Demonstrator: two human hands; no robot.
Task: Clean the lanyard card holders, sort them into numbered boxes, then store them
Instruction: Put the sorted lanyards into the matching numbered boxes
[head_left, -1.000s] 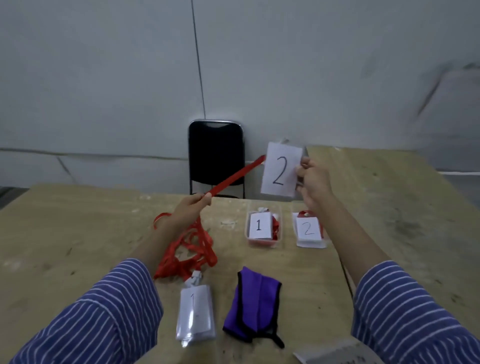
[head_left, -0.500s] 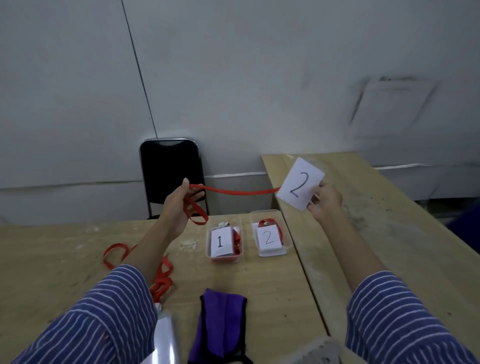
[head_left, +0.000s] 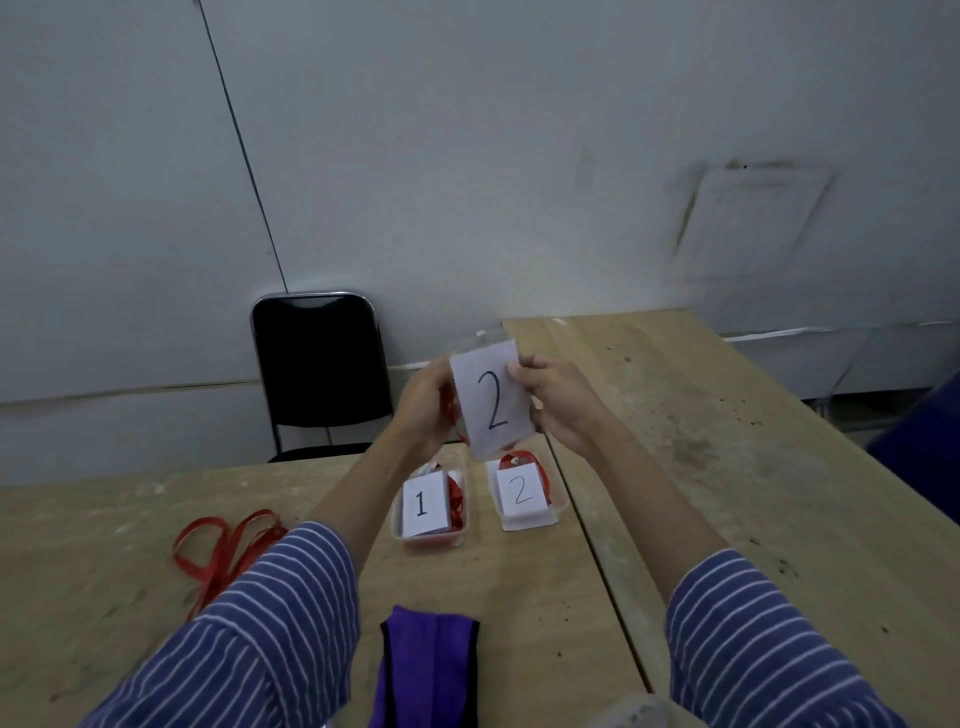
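- Clear plastic card holder with a white card marked "2" (head_left: 491, 400): held at frame centre, long axis upright, numeral facing the camera.
- Left hand (head_left: 426, 402) grips its left edge and gathered red lanyard; right hand (head_left: 558, 397) pinches its right edge.
- Below it: clear boxes labelled "1" (head_left: 431, 506) and "2" (head_left: 524, 493).

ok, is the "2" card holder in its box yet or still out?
Out. Both hands, left hand and right hand, hold the card holder in the air above box 2.
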